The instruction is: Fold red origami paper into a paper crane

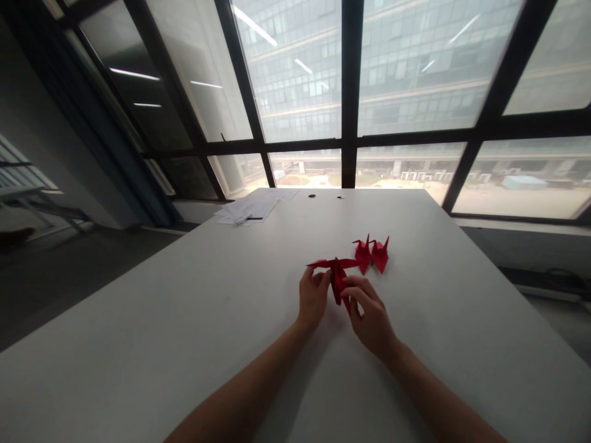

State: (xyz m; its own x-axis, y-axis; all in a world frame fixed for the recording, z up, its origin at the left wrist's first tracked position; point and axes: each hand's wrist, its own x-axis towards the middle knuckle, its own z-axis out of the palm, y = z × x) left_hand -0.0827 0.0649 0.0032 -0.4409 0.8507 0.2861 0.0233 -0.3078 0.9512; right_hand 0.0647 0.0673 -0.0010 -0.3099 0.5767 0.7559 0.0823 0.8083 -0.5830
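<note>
Near-left of the two red cranes [379, 259], left hand [314, 295] and right hand [369, 315] both pinched the red folded paper [337, 286] (wings [348, 263] out); looked like shaping, next adjustment probably called for a light touch.

A white desk [138, 351] extends toward tall, black-framed windows [302, 67], through which a pale multi-storey building [425, 67] rises above bright ground. Daylight enters from there, and streaks of tube lighting [255, 26] reflect in the panes. To the left hangs a dark blue curtain [99, 117] beside a grey wall [55, 135]; the floor [106, 261] is dim grey, with another table [21, 192] at the far left.
</note>
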